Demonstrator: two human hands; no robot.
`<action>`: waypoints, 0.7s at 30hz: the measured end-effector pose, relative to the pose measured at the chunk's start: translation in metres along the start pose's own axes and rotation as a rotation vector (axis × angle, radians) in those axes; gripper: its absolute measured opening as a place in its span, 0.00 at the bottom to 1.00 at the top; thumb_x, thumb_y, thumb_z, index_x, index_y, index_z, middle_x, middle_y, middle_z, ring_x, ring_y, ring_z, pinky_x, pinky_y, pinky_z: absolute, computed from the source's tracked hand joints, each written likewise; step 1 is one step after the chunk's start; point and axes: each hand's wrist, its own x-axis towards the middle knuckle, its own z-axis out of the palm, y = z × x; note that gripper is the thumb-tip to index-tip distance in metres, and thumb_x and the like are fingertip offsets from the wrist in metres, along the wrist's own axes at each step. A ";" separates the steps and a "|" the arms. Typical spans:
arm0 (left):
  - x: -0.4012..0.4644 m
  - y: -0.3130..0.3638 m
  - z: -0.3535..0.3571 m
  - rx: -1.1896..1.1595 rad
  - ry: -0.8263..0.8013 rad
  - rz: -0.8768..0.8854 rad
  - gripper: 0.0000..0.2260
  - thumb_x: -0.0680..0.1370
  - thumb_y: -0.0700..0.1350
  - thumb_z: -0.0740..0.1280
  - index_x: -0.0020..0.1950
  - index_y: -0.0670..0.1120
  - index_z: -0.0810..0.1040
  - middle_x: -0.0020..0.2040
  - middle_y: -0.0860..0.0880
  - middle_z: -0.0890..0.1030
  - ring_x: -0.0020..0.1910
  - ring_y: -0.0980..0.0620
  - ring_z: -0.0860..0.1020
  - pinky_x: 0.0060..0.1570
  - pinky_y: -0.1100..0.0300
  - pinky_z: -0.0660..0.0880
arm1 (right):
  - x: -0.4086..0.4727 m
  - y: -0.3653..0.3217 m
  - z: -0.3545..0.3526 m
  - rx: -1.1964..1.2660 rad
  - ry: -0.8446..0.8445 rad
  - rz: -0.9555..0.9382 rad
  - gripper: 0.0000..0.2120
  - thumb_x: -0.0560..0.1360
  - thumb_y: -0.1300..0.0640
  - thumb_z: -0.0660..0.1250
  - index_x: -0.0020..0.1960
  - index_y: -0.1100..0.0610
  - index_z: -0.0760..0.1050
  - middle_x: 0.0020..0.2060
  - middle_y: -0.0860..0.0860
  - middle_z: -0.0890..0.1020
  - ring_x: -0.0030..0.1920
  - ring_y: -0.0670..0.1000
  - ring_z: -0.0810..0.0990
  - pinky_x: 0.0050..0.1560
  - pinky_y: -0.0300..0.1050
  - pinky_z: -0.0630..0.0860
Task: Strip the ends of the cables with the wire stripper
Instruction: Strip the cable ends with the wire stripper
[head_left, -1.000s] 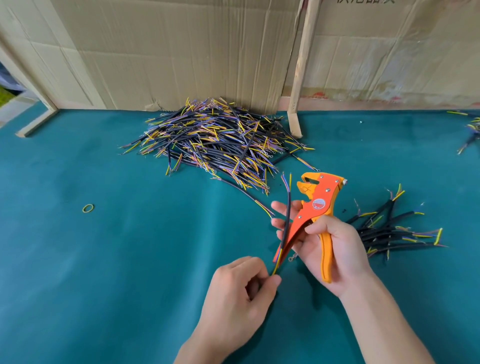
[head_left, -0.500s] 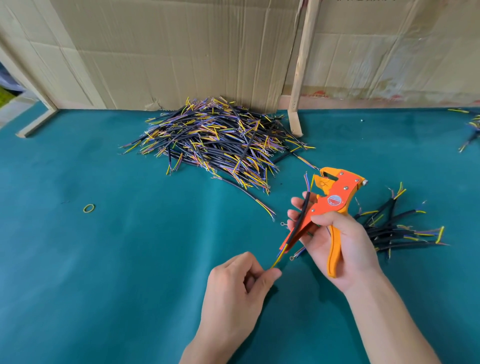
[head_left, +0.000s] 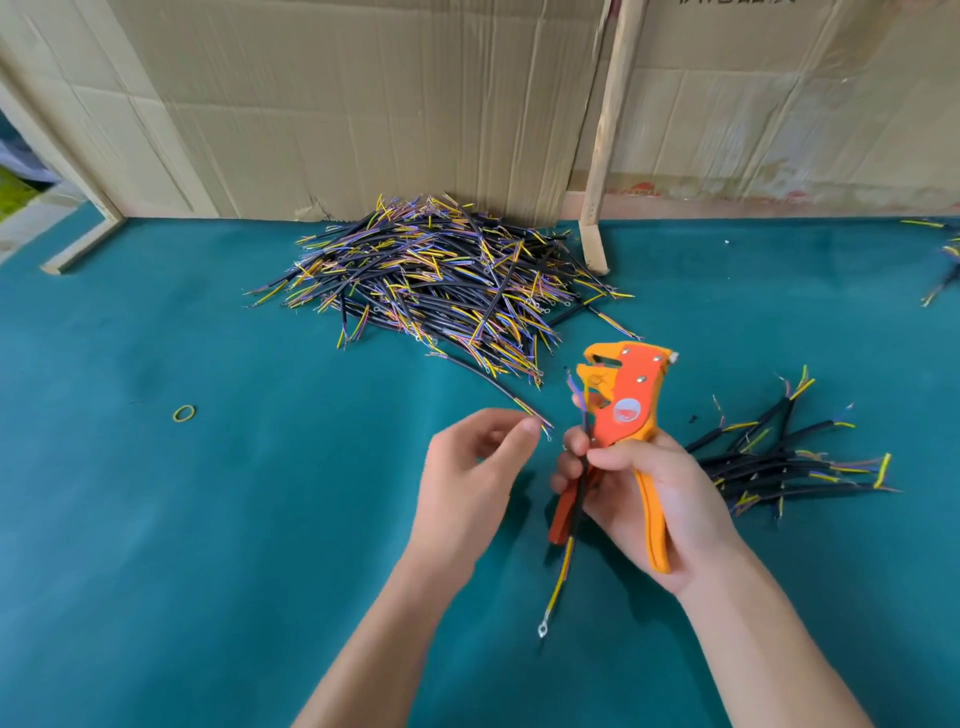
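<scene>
A small yellow rubber ring (head_left: 184, 413) is lying alone on the wide teal felt table (head_left: 156, 519) at left. The left hand (head_left: 470, 475) is hovering, fingers loosely curled, grasping nothing. Just right, the right hand (head_left: 644, 499) is gripping the orange wire stripper (head_left: 626, 415) and a black multicoloured-core cable (head_left: 576, 512) together. The big cable heap (head_left: 436, 280) is lying against the far cardboard wall (head_left: 363, 104); a smaller cable bundle (head_left: 779, 462) is lying right.
</scene>
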 end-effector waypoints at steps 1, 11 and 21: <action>0.010 0.003 0.005 -0.079 -0.080 -0.068 0.07 0.81 0.46 0.69 0.48 0.44 0.84 0.35 0.51 0.81 0.32 0.52 0.77 0.35 0.58 0.72 | 0.000 0.003 0.003 -0.022 -0.017 0.013 0.19 0.66 0.70 0.65 0.56 0.60 0.79 0.40 0.58 0.75 0.38 0.56 0.75 0.46 0.52 0.77; 0.020 -0.003 0.016 -0.509 0.063 -0.134 0.05 0.74 0.39 0.76 0.40 0.40 0.82 0.26 0.42 0.74 0.20 0.49 0.66 0.22 0.63 0.65 | 0.003 0.015 0.010 -0.244 0.015 0.035 0.27 0.65 0.69 0.67 0.65 0.61 0.77 0.46 0.65 0.82 0.42 0.63 0.83 0.45 0.53 0.81; 0.038 0.022 -0.009 0.249 0.132 0.194 0.10 0.69 0.45 0.81 0.35 0.51 0.80 0.32 0.56 0.82 0.29 0.60 0.78 0.35 0.67 0.74 | 0.001 -0.007 -0.004 -0.046 0.167 -0.131 0.20 0.69 0.68 0.64 0.61 0.62 0.76 0.54 0.66 0.85 0.40 0.56 0.83 0.43 0.50 0.83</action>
